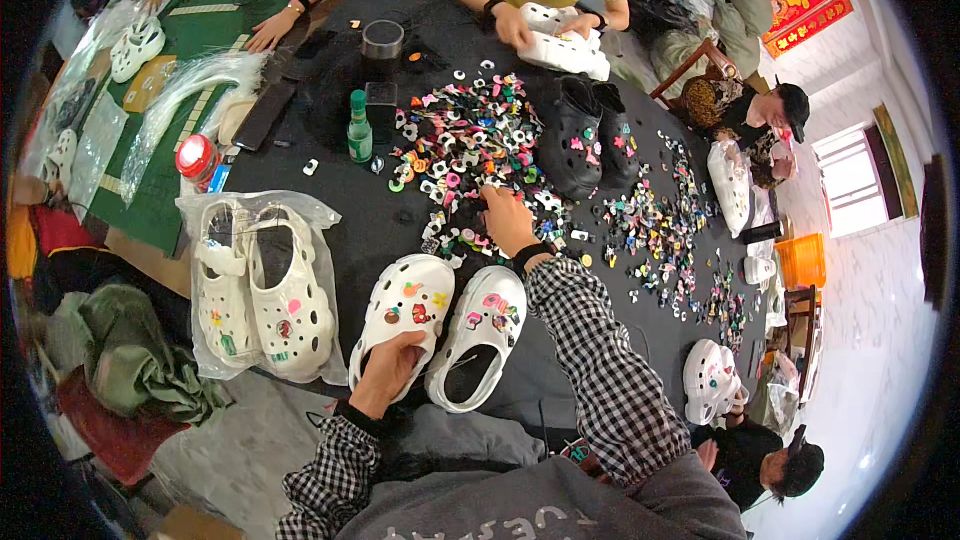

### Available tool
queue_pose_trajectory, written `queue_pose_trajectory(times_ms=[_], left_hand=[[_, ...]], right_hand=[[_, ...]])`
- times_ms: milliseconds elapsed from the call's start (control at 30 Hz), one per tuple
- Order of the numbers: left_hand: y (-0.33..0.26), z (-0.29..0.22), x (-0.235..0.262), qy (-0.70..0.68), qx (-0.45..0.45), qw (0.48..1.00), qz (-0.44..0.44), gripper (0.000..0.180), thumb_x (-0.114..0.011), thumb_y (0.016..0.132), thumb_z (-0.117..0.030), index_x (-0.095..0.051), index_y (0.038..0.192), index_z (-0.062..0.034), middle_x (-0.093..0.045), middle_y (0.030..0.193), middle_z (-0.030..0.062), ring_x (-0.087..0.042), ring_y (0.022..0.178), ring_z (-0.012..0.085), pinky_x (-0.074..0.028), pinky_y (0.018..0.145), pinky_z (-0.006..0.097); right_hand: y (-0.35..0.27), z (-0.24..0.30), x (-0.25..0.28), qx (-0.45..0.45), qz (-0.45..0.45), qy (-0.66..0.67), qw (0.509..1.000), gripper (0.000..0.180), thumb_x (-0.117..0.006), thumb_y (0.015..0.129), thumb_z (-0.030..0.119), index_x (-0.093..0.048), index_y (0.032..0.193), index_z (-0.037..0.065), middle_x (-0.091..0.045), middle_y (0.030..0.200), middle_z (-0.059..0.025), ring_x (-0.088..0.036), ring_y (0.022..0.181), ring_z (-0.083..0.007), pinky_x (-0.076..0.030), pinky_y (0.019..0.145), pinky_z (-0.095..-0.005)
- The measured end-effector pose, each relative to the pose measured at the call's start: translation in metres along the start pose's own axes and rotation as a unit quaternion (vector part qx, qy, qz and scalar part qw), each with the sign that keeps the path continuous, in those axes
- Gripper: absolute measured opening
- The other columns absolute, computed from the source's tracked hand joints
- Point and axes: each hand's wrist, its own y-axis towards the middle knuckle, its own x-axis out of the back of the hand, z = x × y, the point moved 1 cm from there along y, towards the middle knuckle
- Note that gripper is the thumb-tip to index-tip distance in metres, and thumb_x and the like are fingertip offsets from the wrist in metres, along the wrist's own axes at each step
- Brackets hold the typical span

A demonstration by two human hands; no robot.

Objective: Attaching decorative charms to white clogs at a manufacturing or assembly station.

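Observation:
Two white clog shoes lie side by side on the black table in front of me. My left hand (388,372) grips the heel end of the left white clog (408,308), which carries a few coloured charms. The right white clog (484,332) lies just beside it, also with charms on its top. My right hand (507,219) reaches forward into the pile of small coloured shoe charms (470,140), fingers bent down among them; what it pinches is hidden. Both sleeves are black-and-white checked.
A bagged pair of white clogs (262,290) lies to my left. A black clog pair (585,135), a green bottle (359,128), a red-lidded jar (196,157) and a black roll (382,39) stand farther off. More charms (655,230) spread right. Other people sit around the table.

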Motion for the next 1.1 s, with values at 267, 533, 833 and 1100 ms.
queue_pose_trajectory(times_ms=[267, 533, 833, 1100], left_hand=[[0.001, 0.002, -0.003, 0.008, -0.005, 1.0, 0.013, 0.034, -0.06, 0.08, 0.005, -0.052, 0.113, 0.0019, -0.061, 0.106, 0.0104, -0.061, 0.093, 0.0218, -0.05, 0.08, 0.031], [0.0, 0.004, -0.005, 0.009, -0.021, 0.999, 0.034, 0.032, -0.057, 0.082, 0.001, -0.052, 0.114, 0.0034, -0.061, 0.108, 0.0109, -0.06, 0.097, 0.0221, -0.048, 0.085, 0.033], [0.005, 0.01, 0.013, 0.36, -0.189, 0.912, 0.06, 0.028, -0.055, 0.083, 0.003, -0.053, 0.111, 0.0033, -0.061, 0.107, 0.0098, -0.059, 0.098, 0.0219, -0.046, 0.087, 0.032], [0.003, 0.006, 0.004, 0.012, -0.041, 0.996, 0.075, 0.031, -0.058, 0.082, 0.0, -0.053, 0.113, 0.0021, -0.061, 0.107, 0.0099, -0.06, 0.096, 0.0204, -0.046, 0.086, 0.032]], right_hand=[[0.008, -0.02, 0.001, -0.03, -0.069, 0.156, 0.985, 0.016, -0.06, 0.079, 0.012, -0.064, 0.091, 0.002, -0.065, 0.084, -0.0157, -0.065, 0.072, -0.0277, -0.051, 0.061, -0.039], [-0.013, -0.023, 0.037, -0.176, 0.139, 0.494, 0.84, 0.018, -0.062, 0.085, 0.018, -0.062, 0.091, 0.002, -0.06, 0.072, -0.001, -0.057, 0.057, -0.0076, -0.046, 0.052, -0.0218], [-0.049, 0.025, 0.059, -0.18, 0.245, 0.598, 0.742, 0.012, -0.058, 0.084, 0.014, -0.056, 0.093, 0.005, -0.055, 0.076, 0.0003, -0.049, 0.063, -0.0066, -0.04, 0.055, -0.0203], [-0.076, 0.082, 0.052, -0.028, 0.338, 0.49, 0.803, 0.024, -0.061, 0.085, 0.021, -0.058, 0.101, 0.003, -0.057, 0.074, -0.0006, -0.051, 0.065, -0.0063, -0.04, 0.056, -0.0212]])
